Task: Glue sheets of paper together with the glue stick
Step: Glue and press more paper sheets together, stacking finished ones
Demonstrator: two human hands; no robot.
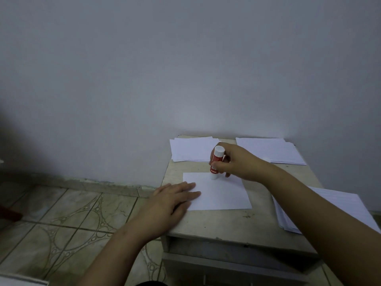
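Your right hand point(231, 162) grips the red-and-white plastic glue stick point(216, 163) with fingers curled round its barrel, stick upright, lower end down on the single white paper sheet point(220, 195) lying mid-top of the small pale worn table point(222, 223). Your left hand point(175, 195) lies flat, fingers straight, pressing the sheet's left edge, holding nothing. Judged step: spreading glue on this sheet. To do it well, keep that left palm down so the paper does not slide or crumple, keep the stick near vertical, stroke away from the pinned edge toward the free right side, light even pressure, cover the far strip and corners, do not run off onto the table top. Then you likely need a sheet from one of the piles: the loose white paper pile at back left point(191, 151), the lined paper pile at back right point(272, 150), touching the wall, or the white stack at the near right point(329, 205). Hard to tell: the stick's tip is hidden against the paper, so glue contact and how far it is wound out are unclear; no glue trace shows on white. The white end on top could be a cap or the twist knob, cannot say. A small white thing just behind your right wrist is mostly hidden. The near-right stack is partly covered by your right forearm and cut by the frame edge. Label print is blurred. Dim light flattens everything.
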